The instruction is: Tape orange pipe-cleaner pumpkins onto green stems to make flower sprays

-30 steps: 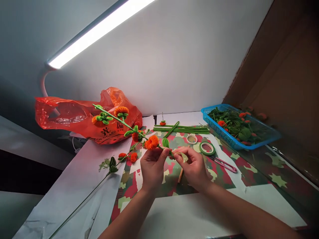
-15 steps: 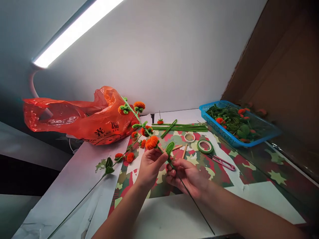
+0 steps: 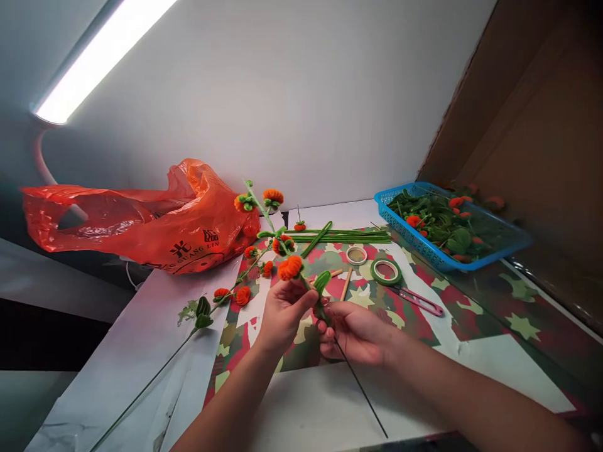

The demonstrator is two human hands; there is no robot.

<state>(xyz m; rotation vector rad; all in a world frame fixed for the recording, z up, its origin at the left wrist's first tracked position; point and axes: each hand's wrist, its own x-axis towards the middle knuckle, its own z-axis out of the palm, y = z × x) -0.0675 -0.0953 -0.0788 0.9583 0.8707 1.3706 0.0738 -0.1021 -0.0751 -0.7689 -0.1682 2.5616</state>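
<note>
Between my two hands is a handmade flower stem (image 3: 362, 379) with fuzzy orange blooms (image 3: 290, 268) along its upper part and a green looped leaf (image 3: 322, 282) at its middle. My left hand (image 3: 288, 312) pinches the stem just under the lowest bloom, thumb against the fingers. Lower down, beside the leaf's base, my right hand (image 3: 354, 331) has its fingers closed round the stem. The dark lower wire runs out below it towards the front edge. A second orange-flowered stem (image 3: 155, 375) lies on the table to the left.
An orange plastic bag (image 3: 155, 226) sits back left. Green stems (image 3: 348, 236), a white tape ring (image 3: 357, 255), green tape (image 3: 386, 272), pink-handled scissors (image 3: 421, 302) and wooden sticks (image 3: 346, 284) lie on the patterned sheet. A blue basket (image 3: 426, 249) of leaves and flowers stands right.
The held stem has shifted and its wire end swung slightly left. My right hand's fingers have changed position around the stem. The whole view has moved a little.
</note>
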